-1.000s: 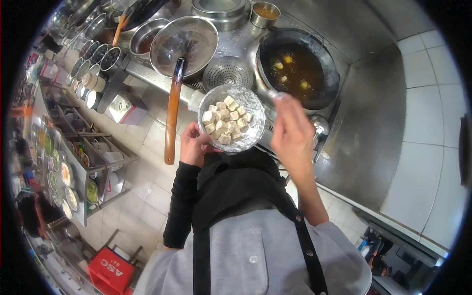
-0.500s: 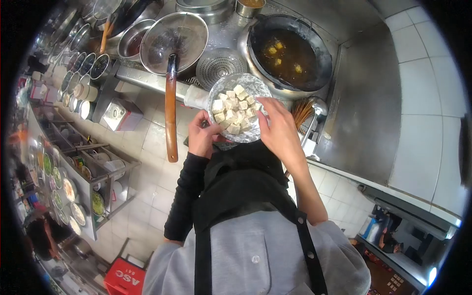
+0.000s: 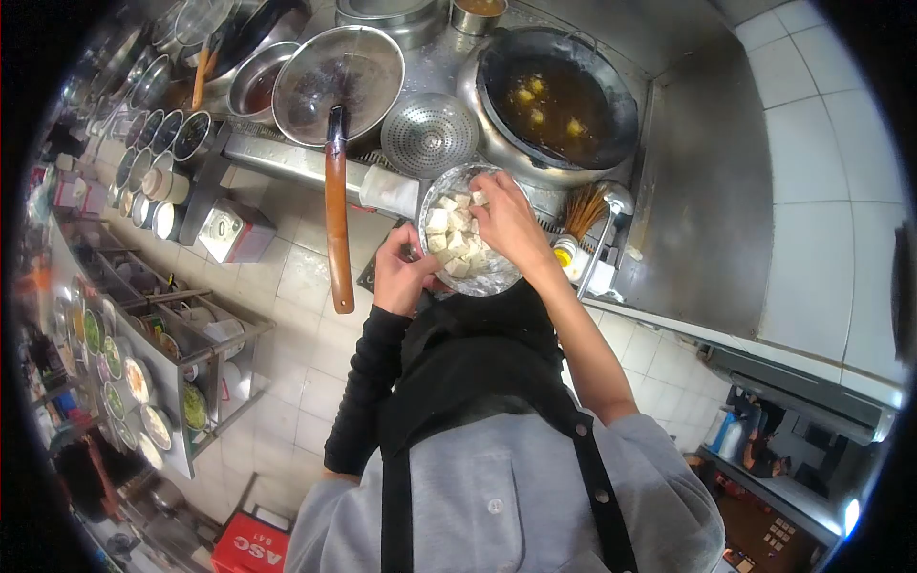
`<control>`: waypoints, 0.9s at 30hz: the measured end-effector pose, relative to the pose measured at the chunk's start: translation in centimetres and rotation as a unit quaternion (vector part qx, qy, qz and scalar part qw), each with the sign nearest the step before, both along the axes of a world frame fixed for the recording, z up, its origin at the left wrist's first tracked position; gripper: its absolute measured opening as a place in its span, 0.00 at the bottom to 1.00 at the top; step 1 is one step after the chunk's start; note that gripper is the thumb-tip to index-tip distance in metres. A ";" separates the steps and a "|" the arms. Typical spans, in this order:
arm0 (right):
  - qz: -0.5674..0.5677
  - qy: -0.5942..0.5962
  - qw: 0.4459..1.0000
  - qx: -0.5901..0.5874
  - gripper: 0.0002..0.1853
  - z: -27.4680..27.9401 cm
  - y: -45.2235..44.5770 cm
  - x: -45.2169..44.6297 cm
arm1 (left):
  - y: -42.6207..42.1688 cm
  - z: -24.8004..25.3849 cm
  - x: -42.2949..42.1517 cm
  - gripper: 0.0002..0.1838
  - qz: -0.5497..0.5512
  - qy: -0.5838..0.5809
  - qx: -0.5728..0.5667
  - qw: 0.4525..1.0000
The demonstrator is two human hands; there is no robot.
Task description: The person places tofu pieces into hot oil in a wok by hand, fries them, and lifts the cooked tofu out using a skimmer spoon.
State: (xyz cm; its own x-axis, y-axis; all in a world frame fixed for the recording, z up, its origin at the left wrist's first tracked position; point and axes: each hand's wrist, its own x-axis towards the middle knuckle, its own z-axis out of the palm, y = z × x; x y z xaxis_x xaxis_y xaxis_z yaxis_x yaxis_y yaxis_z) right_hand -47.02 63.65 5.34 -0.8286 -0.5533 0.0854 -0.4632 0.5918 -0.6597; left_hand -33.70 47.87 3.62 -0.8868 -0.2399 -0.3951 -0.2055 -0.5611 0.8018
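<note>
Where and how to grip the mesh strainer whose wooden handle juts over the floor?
Best, I'd judge, around the wooden handle, coming from the wearer's side: it's long, slim and reaches past the counter edge towards the wearer, while the strainer's wide round mesh lies farther off.

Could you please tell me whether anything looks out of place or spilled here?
I see no clear spill or damage. One thing stands out: the strainer has its long wooden handle jutting past the counter edge and out over the floor, where it might get bumped.
</note>
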 end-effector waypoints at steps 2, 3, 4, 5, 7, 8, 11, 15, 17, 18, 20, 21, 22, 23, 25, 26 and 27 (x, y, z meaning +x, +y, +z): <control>-0.028 0.003 0.999 0.015 0.15 -0.3 0.3 0.0 | 0.5 -0.4 -0.1 0.14 -0.007 0.001 -0.007 1.000; -0.027 0.017 0.999 0.010 0.16 -0.5 0.6 -0.1 | 0.7 -0.6 -0.3 0.14 -0.009 0.005 -0.020 1.000; -0.026 0.030 0.999 0.005 0.16 -0.7 1.0 0.0 | 0.9 -0.7 -0.4 0.14 -0.012 0.008 -0.033 0.999; -0.026 0.043 0.999 -0.002 0.17 -0.8 1.4 0.0 | 1.1 -0.8 -0.5 0.14 -0.010 0.005 -0.012 1.000; -0.042 0.023 0.997 -0.064 0.16 0.6 2.4 0.0 | 1.3 -0.6 -0.9 0.13 -0.006 -0.001 0.028 1.000; -0.050 0.013 0.994 -0.095 0.16 1.3 2.9 -0.1 | 1.3 -0.6 -1.1 0.13 -0.010 -0.003 0.028 1.000; -0.132 -0.233 0.890 -0.369 0.15 2.2 3.9 -0.5 | 1.4 -1.2 -1.6 0.13 -0.030 -0.015 0.033 0.999; -0.146 -0.436 0.709 -0.535 0.14 3.4 6.0 -1.6 | 1.7 -1.8 -1.9 0.13 -0.039 -0.030 0.032 0.998; -0.154 -0.420 0.737 -0.507 0.12 2.1 6.4 -1.9 | 2.0 -1.8 -2.0 0.12 -0.039 -0.038 0.027 0.998; -0.158 -0.399 0.771 -0.471 0.11 1.9 6.3 -2.0 | 2.1 -1.8 -2.0 0.12 -0.040 -0.046 0.022 0.998; -0.149 -0.385 0.802 -0.431 0.11 1.7 6.4 -2.4 | 2.2 -1.8 -2.2 0.12 -0.039 -0.056 0.021 0.997; -0.136 -0.394 0.801 -0.430 0.11 1.8 6.7 -2.7 | 2.2 -1.9 -2.2 0.12 -0.037 -0.058 0.024 0.997; -0.122 -0.401 0.801 -0.427 0.11 2.0 6.8 -3.1 | 2.3 -1.9 -2.4 0.11 -0.033 -0.059 0.029 0.997; -0.115 -0.427 0.787 -0.430 0.11 2.3 6.9 -3.4 | 2.5 -1.9 -2.6 0.11 -0.029 -0.058 0.028 0.998; -0.096 -0.480 0.758 -0.431 0.12 2.7 7.0 -4.1 | 3.1 -1.9 -3.3 0.11 -0.015 -0.053 0.027 0.998; -0.073 -0.489 0.755 -0.430 0.13 2.5 6.9 -4.2 | 3.4 -1.9 -3.6 0.11 -0.008 -0.048 0.027 0.998; -0.059 -0.450 0.798 -0.397 0.14 2.4 6.8 -4.2 | 3.7 -1.8 -3.9 0.11 -0.002 -0.043 0.026 0.999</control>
